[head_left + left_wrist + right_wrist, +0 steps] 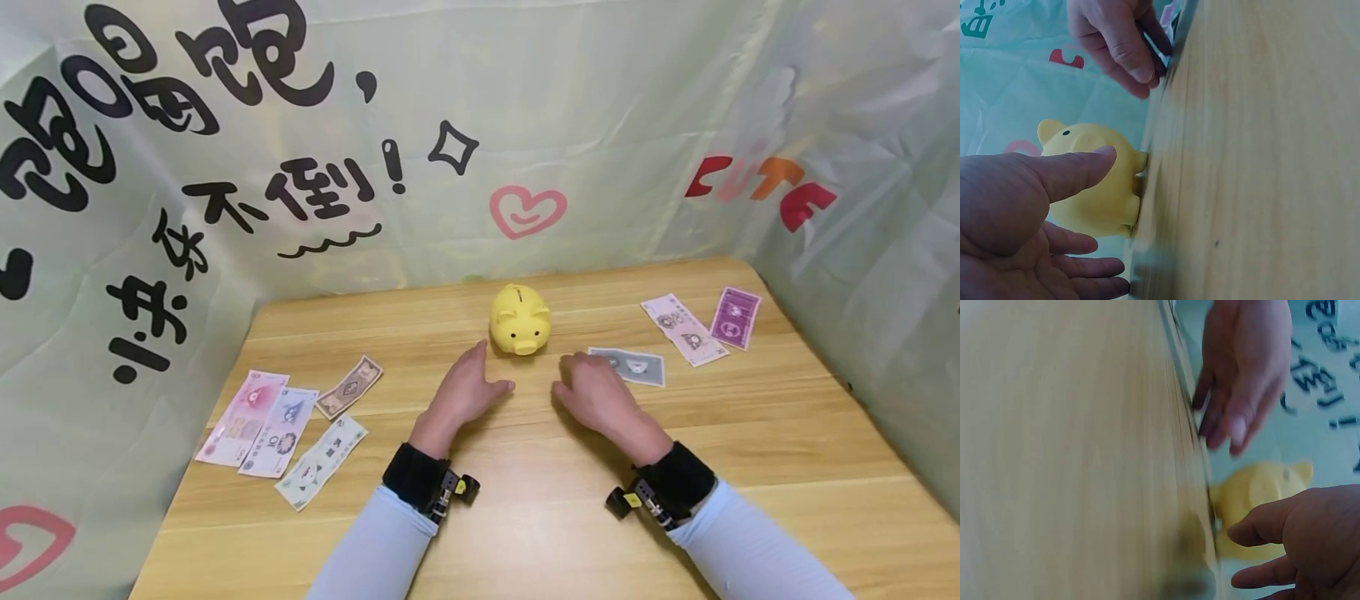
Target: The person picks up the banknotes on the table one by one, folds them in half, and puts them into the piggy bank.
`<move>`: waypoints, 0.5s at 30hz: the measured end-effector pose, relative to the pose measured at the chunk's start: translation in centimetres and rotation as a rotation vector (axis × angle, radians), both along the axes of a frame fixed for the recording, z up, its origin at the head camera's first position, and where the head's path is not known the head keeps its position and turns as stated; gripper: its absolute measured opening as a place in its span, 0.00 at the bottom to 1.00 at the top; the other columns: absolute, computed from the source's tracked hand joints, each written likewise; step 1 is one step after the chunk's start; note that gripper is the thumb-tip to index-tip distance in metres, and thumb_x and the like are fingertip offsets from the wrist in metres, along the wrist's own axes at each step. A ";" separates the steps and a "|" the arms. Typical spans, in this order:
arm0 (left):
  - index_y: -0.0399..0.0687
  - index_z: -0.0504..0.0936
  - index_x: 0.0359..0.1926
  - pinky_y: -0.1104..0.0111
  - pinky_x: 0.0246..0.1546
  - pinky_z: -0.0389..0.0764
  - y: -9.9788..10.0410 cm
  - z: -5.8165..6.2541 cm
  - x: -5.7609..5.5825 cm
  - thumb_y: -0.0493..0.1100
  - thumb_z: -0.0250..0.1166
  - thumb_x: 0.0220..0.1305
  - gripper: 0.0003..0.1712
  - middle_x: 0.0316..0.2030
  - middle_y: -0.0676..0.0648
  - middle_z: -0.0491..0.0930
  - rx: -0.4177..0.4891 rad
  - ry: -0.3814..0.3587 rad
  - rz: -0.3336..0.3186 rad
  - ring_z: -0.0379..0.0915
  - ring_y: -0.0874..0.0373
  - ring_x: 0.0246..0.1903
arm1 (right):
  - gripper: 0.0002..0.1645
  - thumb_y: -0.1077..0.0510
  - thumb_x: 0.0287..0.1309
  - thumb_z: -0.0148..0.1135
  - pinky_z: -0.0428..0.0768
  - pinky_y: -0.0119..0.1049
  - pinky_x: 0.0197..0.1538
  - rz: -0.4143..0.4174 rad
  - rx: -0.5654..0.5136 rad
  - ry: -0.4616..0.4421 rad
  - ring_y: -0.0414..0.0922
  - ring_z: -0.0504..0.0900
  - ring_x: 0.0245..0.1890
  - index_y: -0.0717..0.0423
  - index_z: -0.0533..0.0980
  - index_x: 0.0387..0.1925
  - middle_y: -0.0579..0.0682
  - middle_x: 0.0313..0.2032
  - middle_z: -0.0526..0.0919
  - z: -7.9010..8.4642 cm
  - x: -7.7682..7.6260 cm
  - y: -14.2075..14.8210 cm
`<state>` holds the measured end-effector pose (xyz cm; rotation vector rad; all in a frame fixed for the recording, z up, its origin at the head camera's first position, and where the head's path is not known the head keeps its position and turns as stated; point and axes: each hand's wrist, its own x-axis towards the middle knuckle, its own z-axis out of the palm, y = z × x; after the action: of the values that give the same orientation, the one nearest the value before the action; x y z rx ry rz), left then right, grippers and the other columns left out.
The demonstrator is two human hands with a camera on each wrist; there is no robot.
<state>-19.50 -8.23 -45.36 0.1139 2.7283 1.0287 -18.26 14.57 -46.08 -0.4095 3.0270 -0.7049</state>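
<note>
Piggy bank, yellow and round, stands on pale wooden desk; bare left hand and right hand flank its front, fingers relaxed, gripping nothing; an uneven push could topple it.

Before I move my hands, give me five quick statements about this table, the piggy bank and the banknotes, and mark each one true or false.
1. The yellow piggy bank stands upright on the wooden table. True.
2. The left hand is gripping the piggy bank. False: the left hand is beside it, fingers extended, holding nothing.
3. The gray-blue banknote is the note nearest the right hand. True.
4. The dark purple banknote lies to the left of the piggy bank. False: it lies to the right, near the far right corner of the table.
5. The brown banknote lies to the left of the piggy bank. True.
</note>
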 end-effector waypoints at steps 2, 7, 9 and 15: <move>0.39 0.52 0.83 0.50 0.81 0.59 -0.1 0.0 0.0 0.54 0.73 0.68 0.55 0.81 0.36 0.58 0.001 -0.004 0.003 0.55 0.41 0.80 | 0.20 0.55 0.69 0.64 0.77 0.64 0.65 0.029 -0.011 -0.025 0.66 0.81 0.57 0.66 0.82 0.54 0.67 0.53 0.85 0.2 0.6 -1.0; 0.39 0.53 0.83 0.49 0.80 0.60 -0.2 0.1 0.0 0.53 0.73 0.68 0.55 0.80 0.36 0.58 -0.005 -0.013 -0.008 0.55 0.41 0.80 | 0.29 0.54 0.70 0.65 0.71 0.66 0.73 0.059 -0.064 -0.060 0.68 0.75 0.68 0.67 0.76 0.66 0.69 0.65 0.79 0.7 1.2 -2.1; 0.39 0.53 0.83 0.50 0.81 0.60 -0.3 0.2 0.1 0.52 0.74 0.68 0.54 0.80 0.36 0.58 -0.008 -0.014 -0.012 0.55 0.41 0.80 | 0.29 0.54 0.70 0.64 0.74 0.65 0.70 0.051 -0.092 -0.055 0.68 0.77 0.66 0.67 0.76 0.66 0.68 0.65 0.79 1.2 0.9 -1.7; 0.41 0.54 0.83 0.50 0.81 0.59 -0.3 0.2 0.2 0.51 0.74 0.68 0.54 0.81 0.37 0.58 -0.028 -0.027 -0.021 0.54 0.42 0.80 | 0.33 0.55 0.69 0.66 0.71 0.68 0.70 -0.018 -0.061 -0.102 0.70 0.75 0.65 0.69 0.72 0.69 0.72 0.65 0.77 2.4 -1.0 2.0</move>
<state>-19.34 -8.57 -45.13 0.1227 2.7099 0.9793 -19.29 16.54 -43.69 -0.3372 2.9233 -0.7960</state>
